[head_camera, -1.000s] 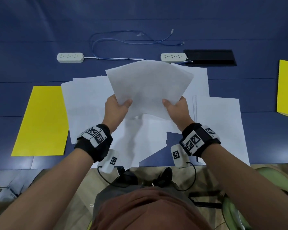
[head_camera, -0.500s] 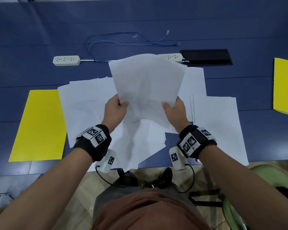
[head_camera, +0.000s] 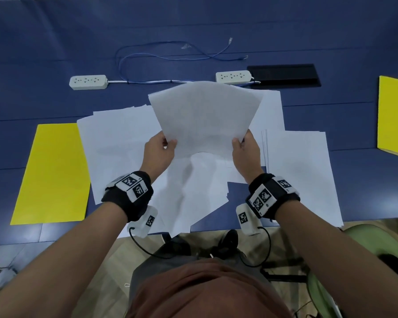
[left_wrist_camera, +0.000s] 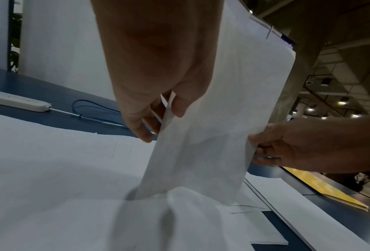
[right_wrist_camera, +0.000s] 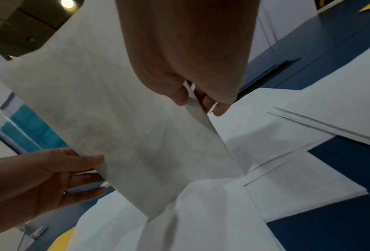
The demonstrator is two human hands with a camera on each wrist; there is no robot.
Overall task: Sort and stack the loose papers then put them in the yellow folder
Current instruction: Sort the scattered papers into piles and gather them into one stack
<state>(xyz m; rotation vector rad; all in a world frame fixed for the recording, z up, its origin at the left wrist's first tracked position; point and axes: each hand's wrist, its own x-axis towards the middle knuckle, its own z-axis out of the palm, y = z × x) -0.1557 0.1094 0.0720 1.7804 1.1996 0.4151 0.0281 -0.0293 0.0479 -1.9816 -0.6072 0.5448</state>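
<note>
Both hands pinch one batch: left hand (head_camera: 159, 150) has the lower left corner of the held sheets (head_camera: 205, 115), thumb on the near face and fingers behind; right hand (head_camera: 246, 150) does the same at the lower right corner. Held sheets stand nearly upright above the loose papers (head_camera: 115, 143), bottom edge down among them — probably being squared, and the wrist views can't show how many sheets are in the batch. Progress is early: a neater stack (head_camera: 296, 168) lies just right of the held sheets, but loose papers are spread left of and under them. Yellow folder (head_camera: 53, 173) lies flat further left, touching the spread, nothing loaded that I can see. A second yellow folder (head_camera: 394, 115) sits well right, cut off by the frame — can't tell which is the target.
</note>
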